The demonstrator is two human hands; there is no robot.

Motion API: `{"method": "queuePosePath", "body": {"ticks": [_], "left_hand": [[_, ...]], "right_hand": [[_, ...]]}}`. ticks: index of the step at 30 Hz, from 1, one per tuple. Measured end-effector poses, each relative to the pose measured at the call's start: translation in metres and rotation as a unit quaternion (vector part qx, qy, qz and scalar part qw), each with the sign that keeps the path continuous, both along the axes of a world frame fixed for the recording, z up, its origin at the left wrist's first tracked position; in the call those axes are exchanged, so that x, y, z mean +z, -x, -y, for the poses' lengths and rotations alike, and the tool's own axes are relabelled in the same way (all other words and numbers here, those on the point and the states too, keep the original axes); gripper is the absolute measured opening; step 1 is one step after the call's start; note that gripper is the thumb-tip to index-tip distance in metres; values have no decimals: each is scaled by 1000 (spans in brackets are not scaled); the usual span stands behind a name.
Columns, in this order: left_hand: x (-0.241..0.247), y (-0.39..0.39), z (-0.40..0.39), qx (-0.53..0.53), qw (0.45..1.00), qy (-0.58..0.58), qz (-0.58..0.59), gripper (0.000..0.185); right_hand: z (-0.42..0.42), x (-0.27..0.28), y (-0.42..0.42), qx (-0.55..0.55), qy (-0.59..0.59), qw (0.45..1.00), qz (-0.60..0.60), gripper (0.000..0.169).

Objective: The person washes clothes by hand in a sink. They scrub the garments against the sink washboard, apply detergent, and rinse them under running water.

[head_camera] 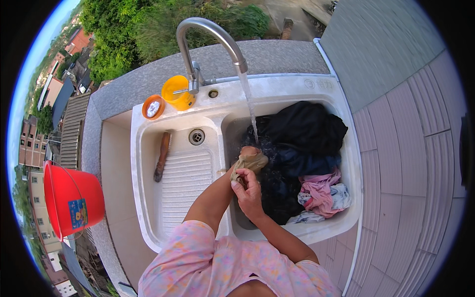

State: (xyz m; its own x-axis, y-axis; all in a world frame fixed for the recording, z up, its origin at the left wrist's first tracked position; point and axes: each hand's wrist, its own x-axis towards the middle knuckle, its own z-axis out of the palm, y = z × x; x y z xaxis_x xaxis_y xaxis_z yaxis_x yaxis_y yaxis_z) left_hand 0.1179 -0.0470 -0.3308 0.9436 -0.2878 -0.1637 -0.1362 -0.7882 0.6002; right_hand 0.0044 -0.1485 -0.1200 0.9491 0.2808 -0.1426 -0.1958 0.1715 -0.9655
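Observation:
An olive-tan cloth (253, 162) is wrapped around my left hand (250, 150) over the sink's right basin. Part of that hand shows past the cloth, but its fingers are mostly hidden. My right hand (248, 191) pinches the gathered edge of the cloth near my left wrist. Water runs from the steel gooseneck faucet (211, 24) just beyond my left hand. Soaking in the basin are a black garment (308, 128), dark blue fabric (310, 161), a pink garment (323, 196) and a white-and-blue patterned cloth (340, 196).
A wooden-backed brush (162, 157) lies in the ribbed left basin near the drain (196, 137). On the sink's back rim stand a yellow tub (179, 92) and an orange lid (153, 107) holding something white. A red bucket (76, 200) sits on the ledge at left; a tiled wall is at right.

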Motion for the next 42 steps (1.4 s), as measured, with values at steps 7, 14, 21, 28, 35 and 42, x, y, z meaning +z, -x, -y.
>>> {"method": "queuePosePath", "body": {"ticks": [7,14,21,28,35,42], "left_hand": [[80,18,18,504,615,553,-249,7],[229,49,-30,213,811,543,-42,32],[120,40,21,131,941,-143,-278,60],[-16,82,51,93,972,-195,-95,47],[50,33,-1,7,950,-152,-274,32],[312,24,-36,86,951,274,-114,14]], "right_hand": [[40,-102,-62,-283,154,946,14,20],[65,-32,-57,-296,-49,954,21,38],[42,-126,-43,112,503,857,0,41],[49,-248,-15,113,613,759,187,38],[72,-161,-74,62,170,968,-175,17],[105,70,-112,-119,-212,956,-165,16]]}}
